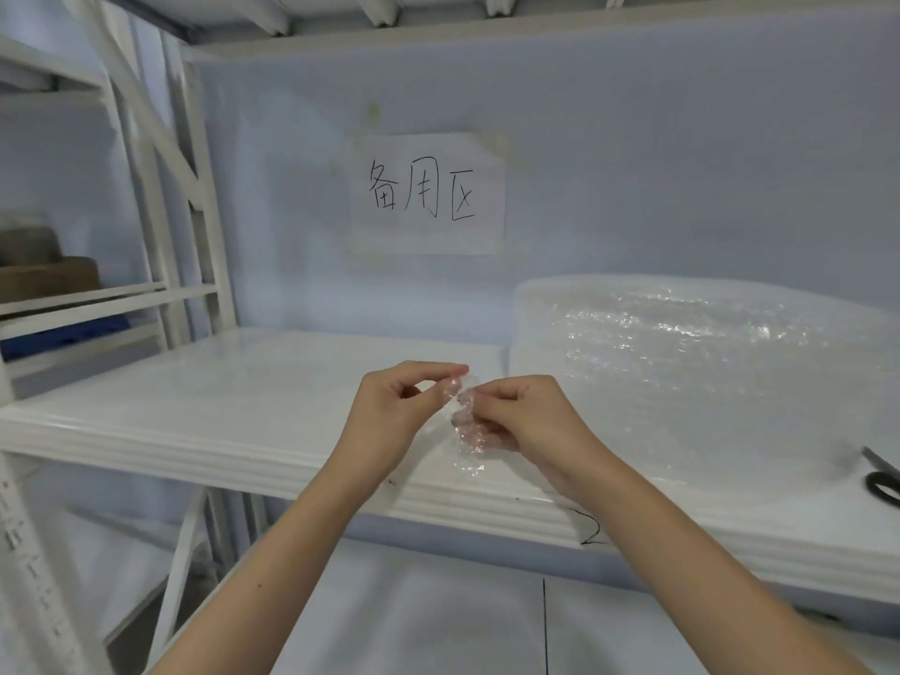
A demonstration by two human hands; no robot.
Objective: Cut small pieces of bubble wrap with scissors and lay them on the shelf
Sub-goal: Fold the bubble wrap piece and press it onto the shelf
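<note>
Above the shelf, the left hand and right hand both pinch a bubble wrap piece

The shelf is glossy white, its frame white too. The bubble wrap roll at the shelf's right end is clear with a dotted glinting pattern; the small piece is equally clear. The scissors at the right edge are black-handled. The white paper sign bears black handwriting on the pale blue wall.
</note>
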